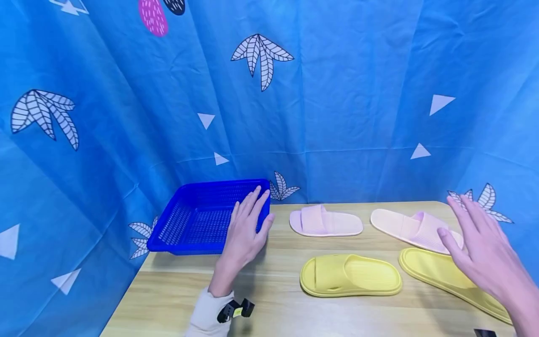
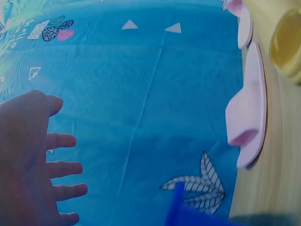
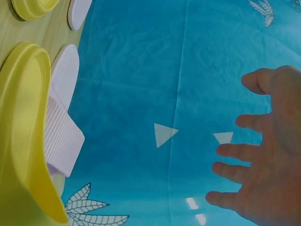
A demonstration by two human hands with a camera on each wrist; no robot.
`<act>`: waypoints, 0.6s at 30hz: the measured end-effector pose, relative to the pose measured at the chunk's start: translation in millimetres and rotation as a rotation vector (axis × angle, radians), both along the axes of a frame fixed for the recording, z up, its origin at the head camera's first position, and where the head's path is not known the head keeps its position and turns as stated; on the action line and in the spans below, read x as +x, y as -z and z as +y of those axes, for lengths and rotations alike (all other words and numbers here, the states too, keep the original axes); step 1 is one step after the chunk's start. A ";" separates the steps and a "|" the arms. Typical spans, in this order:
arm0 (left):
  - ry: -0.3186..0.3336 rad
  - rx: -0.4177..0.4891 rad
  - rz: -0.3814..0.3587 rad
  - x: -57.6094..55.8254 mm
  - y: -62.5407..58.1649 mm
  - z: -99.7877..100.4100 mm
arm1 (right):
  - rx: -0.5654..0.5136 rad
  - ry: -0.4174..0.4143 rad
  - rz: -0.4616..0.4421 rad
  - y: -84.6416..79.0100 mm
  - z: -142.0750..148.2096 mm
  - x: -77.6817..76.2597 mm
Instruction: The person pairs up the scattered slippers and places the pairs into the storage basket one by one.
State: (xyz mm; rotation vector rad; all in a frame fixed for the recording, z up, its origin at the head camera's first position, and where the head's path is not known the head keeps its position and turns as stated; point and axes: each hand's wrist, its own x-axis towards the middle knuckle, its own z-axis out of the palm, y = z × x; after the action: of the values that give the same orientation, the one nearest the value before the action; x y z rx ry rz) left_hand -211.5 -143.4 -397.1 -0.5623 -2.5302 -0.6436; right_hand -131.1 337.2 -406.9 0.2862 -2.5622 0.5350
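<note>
Head view: the right side of the blue basket (image 1: 202,224) is partly hidden by the left hand (image 1: 246,229); the farther-right yellow slipper (image 1: 440,271) is partly covered by the right hand (image 1: 484,248). The table (image 1: 273,304) and left sleeve (image 1: 210,313) are cut by the bottom edge. Left-wrist view: only a basket corner is shown, cropped below.

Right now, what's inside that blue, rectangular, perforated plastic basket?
Only bare mesh bottom shows in the basket; I see no contents. The person's left hand hides its near right corner, so anything there can't be seen.
</note>
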 end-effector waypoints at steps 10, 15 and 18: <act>0.095 0.053 -0.010 9.4 7.4 30.2 | -0.039 0.006 0.015 11.1 3.3 8.2; 0.131 0.061 -0.027 13.2 10.5 43.4 | -0.023 0.001 0.042 17.7 5.1 12.3; 0.148 0.061 -0.046 16.2 14.5 49.2 | -0.027 -0.008 0.051 20.5 6.1 14.9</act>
State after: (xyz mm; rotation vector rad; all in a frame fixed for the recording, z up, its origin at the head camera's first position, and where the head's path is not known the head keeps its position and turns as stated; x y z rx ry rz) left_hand -195.4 -94.1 -411.6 -0.7256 -2.5192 -0.7926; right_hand -116.1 343.3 -427.4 0.2967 -2.5040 0.5584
